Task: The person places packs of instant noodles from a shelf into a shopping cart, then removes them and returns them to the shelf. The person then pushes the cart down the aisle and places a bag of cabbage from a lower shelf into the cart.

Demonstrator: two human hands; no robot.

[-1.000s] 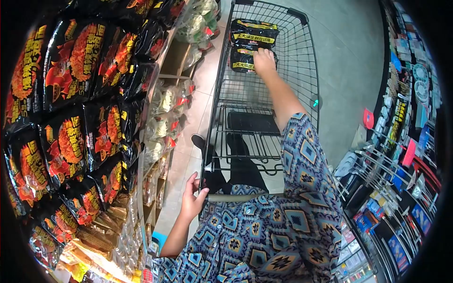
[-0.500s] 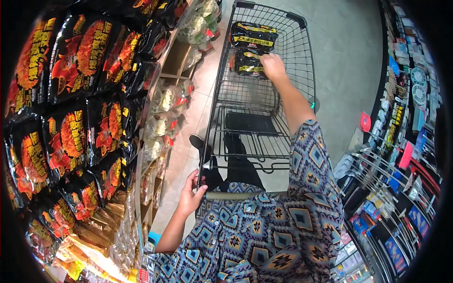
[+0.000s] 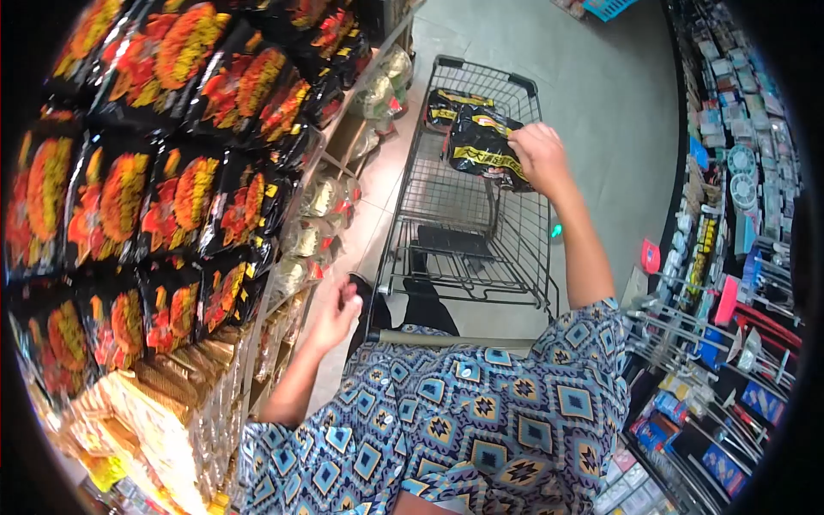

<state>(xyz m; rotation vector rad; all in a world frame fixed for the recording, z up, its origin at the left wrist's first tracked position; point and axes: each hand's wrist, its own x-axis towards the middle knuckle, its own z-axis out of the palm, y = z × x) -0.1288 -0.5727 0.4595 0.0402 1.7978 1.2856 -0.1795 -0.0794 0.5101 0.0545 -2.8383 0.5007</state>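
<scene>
Pinched by its right end, a black instant noodle pack (image 3: 482, 157) with a yellow band hangs from my right hand (image 3: 542, 160), raised and slightly tilted in the upper part of the shopping cart (image 3: 427, 193). Just behind it, partly covered, another black noodle pack (image 3: 443, 110) lies at the cart's far left. My left hand (image 3: 336, 317) is off the cart, beside its near left side, fingers apart and holding nothing.
At left, shelves carry rows of black noodle packs (image 3: 122, 202) and clear-wrapped packages (image 3: 323, 196). Gold packs (image 3: 184, 386) sit lower down. Metal display hooks (image 3: 687, 326) jut out on the right. A blue basket (image 3: 608, 7) shows at the top edge.
My right hand has lifted the nearer noodle pack and moved it to the right. My left hand has let go of the cart's side. The view has shifted.
</scene>
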